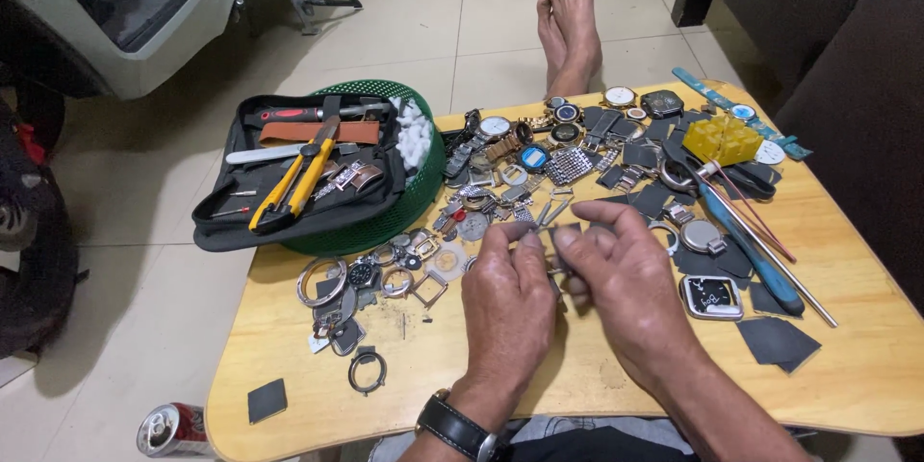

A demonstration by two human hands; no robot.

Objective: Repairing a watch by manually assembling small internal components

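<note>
Metal watch part (556, 272), seemingly small, pinched between left hand (507, 303) and right hand (630, 291).

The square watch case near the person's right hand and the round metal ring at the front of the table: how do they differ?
The square watch case is a rounded square with its middle filled by a dark face; the round metal ring is circular and open, showing the wooden table through it. The case lies right of the right hand; the ring lies left of the left hand. Both lie flat, untouched.
</note>
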